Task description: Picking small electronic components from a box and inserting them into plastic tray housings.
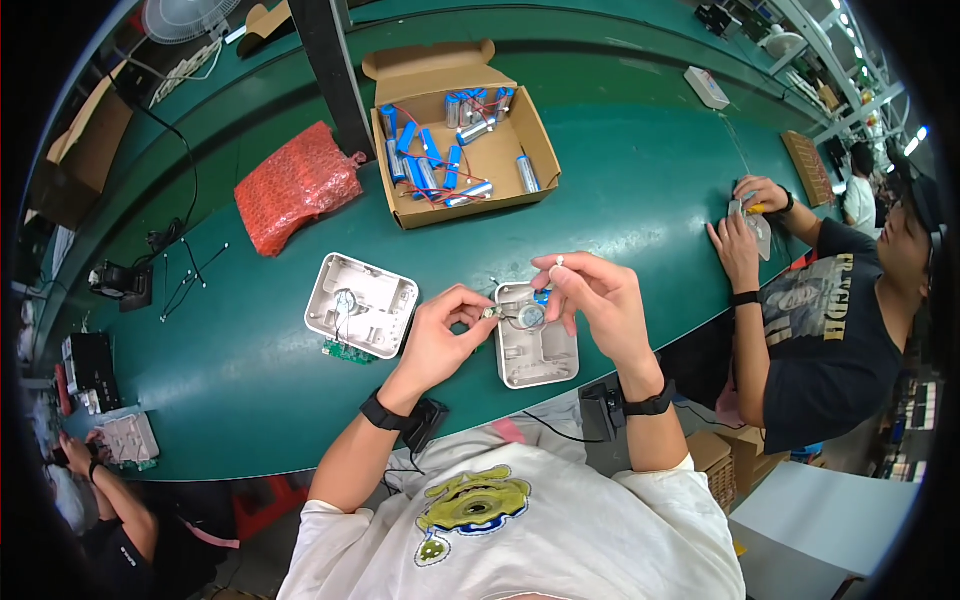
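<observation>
Head view: left hand pinches small metal part over grey plastic housing on green worktop. Right hand fingers curled, touching round component in housing. Second housing lies just left. Cardboard box with blue cells sits behind.

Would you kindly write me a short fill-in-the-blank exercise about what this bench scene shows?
1. Both the left hand and the right hand work over a light grey plastic ____.
2. The cardboard box holds blue cylindrical cells with ____ wires.
3. The red bubble-wrap bundle lies to the ____ of that box.
4. The table has a ____ surface.

Missing words: housing; red; left; green
</observation>
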A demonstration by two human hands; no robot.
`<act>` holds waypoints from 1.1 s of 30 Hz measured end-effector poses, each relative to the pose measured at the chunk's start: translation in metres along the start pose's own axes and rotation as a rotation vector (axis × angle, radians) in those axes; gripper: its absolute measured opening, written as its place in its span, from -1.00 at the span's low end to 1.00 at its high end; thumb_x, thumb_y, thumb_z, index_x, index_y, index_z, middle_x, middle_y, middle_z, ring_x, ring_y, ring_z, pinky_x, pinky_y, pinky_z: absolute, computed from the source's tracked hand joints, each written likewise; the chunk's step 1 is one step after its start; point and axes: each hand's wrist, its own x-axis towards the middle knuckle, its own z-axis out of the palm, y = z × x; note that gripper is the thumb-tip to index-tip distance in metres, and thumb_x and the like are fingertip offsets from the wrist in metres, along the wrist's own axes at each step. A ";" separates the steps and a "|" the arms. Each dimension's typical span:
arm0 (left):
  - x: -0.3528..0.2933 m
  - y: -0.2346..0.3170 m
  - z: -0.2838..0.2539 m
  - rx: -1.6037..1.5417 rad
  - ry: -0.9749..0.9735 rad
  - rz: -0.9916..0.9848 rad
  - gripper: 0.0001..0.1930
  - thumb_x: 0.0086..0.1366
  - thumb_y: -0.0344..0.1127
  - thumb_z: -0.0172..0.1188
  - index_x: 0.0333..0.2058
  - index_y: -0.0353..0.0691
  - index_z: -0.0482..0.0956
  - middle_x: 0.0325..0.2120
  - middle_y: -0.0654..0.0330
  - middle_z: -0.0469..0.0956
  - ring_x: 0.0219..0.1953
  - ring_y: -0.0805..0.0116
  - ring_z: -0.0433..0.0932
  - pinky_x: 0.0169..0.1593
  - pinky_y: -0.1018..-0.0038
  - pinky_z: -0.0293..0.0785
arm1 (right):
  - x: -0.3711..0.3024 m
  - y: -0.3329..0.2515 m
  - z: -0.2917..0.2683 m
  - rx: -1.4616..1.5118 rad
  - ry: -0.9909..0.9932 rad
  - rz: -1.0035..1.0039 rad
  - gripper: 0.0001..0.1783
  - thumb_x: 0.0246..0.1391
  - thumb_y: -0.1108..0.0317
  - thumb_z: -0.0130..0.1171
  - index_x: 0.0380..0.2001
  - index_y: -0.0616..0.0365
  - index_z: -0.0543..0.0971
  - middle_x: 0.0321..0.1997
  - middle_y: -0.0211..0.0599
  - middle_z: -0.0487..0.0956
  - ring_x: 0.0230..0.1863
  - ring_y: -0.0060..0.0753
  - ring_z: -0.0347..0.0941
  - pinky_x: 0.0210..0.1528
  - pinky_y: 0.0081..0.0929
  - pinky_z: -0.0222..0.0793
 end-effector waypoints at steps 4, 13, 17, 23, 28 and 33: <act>0.000 0.000 0.001 -0.001 0.005 0.006 -0.79 0.32 -0.60 0.37 -0.10 -0.40 0.60 -0.20 0.24 0.56 -0.20 0.49 0.62 -0.11 0.55 0.58 | 0.000 0.007 0.003 0.066 0.023 0.031 -0.81 0.41 0.47 0.15 -0.12 0.38 0.68 -0.27 -0.19 0.70 -0.48 -0.62 0.55 -0.56 -0.67 0.37; -0.001 -0.001 0.003 -0.028 0.058 0.051 -0.81 0.32 -0.63 0.34 -0.12 -0.40 0.60 -0.18 0.21 0.58 -0.18 0.51 0.62 -0.09 0.56 0.61 | -0.015 -0.010 0.023 -0.726 0.011 -0.210 -0.87 0.28 0.44 0.27 -0.35 0.26 0.66 -0.59 -0.28 0.63 -0.63 -0.49 0.51 -0.54 -0.43 0.40; -0.005 0.000 0.010 -0.017 0.082 0.071 -0.82 0.33 -0.63 0.33 -0.12 -0.40 0.60 -0.17 0.20 0.59 -0.16 0.50 0.62 -0.06 0.55 0.62 | -0.018 0.013 0.037 -0.945 -0.031 -0.239 -0.88 0.19 0.43 0.29 -0.40 0.24 0.64 -0.59 -0.14 0.62 -0.61 -0.10 0.57 -0.47 -0.19 0.47; -0.006 0.001 0.013 0.002 0.112 0.077 -0.82 0.32 -0.64 0.33 -0.12 -0.41 0.61 -0.16 0.19 0.60 -0.14 0.49 0.62 -0.03 0.55 0.63 | -0.017 0.020 0.044 -0.950 -0.006 -0.166 -0.90 0.19 0.42 0.27 -0.37 0.24 0.64 -0.52 -0.04 0.67 -0.48 0.17 0.60 -0.39 -0.04 0.52; -0.009 0.005 0.014 0.104 0.164 0.152 -0.82 0.28 -0.65 0.33 -0.15 -0.42 0.62 -0.18 0.17 0.61 -0.17 0.49 0.63 -0.07 0.55 0.64 | -0.020 0.019 0.050 -0.986 0.006 -0.133 -0.91 0.19 0.42 0.25 -0.33 0.23 0.63 -0.52 -0.02 0.66 -0.47 0.16 0.63 -0.38 -0.03 0.53; -0.011 0.008 0.020 0.282 0.274 0.335 -0.82 0.20 -0.65 0.37 -0.21 -0.44 0.65 -0.30 0.13 0.62 -0.33 0.41 0.65 -0.23 0.52 0.62 | -0.023 0.018 0.056 -1.000 0.020 -0.147 -0.93 0.20 0.44 0.22 -0.33 0.22 0.61 -0.53 0.02 0.64 -0.47 0.17 0.63 -0.39 0.00 0.52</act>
